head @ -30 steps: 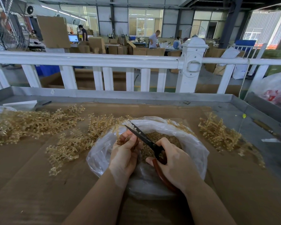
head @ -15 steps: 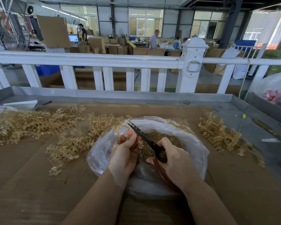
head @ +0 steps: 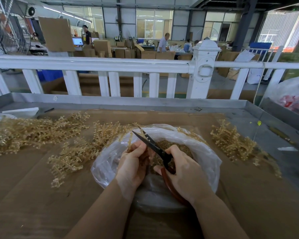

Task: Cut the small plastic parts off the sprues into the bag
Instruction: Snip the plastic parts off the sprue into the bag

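Observation:
A clear plastic bag (head: 206,153) stands open in the middle of the cardboard-covered table, part filled with small amber parts (head: 168,144). Over its mouth my left hand (head: 134,165) grips a thin amber sprue (head: 129,141) that sticks up from the fist. My right hand (head: 184,171) holds black scissors (head: 149,141) by their red-brown handles, the blades pointing up and left beside the sprue and nearly closed.
Loose piles of amber sprues lie left of the bag (head: 33,131), at its near left (head: 72,156) and to its right (head: 235,142). A grey metal rim (head: 128,102) and a white fence (head: 110,64) bound the far side. Another filled bag (head: 293,95) sits far right.
The scissor blades have drawn nearly closed beside the sprue. Both hands stay over the bag's mouth, barely shifted.

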Demonstrator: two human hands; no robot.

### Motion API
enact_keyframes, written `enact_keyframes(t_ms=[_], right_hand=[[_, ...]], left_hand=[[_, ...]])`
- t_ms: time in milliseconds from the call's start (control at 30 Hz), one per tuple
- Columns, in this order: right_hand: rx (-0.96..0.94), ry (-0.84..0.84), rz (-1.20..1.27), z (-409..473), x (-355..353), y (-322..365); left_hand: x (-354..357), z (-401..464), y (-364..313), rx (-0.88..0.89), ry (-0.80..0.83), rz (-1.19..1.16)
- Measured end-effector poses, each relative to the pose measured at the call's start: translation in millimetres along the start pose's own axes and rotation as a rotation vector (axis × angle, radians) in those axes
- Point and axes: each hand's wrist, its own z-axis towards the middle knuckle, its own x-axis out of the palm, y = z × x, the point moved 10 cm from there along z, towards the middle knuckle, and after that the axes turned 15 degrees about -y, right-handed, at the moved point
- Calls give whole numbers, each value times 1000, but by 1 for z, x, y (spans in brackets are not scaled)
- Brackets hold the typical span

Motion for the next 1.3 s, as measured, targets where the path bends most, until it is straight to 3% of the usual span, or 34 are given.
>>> enact_keyframes(t_ms=[633, 1300], right_hand=[[-31, -3, -69, 0, 4, -1], [-35, -41, -99, 0, 2, 6]], left_hand=[[-10, 3, 1, -4, -135, -35], [-10, 4, -1, 4, -115, -13]])
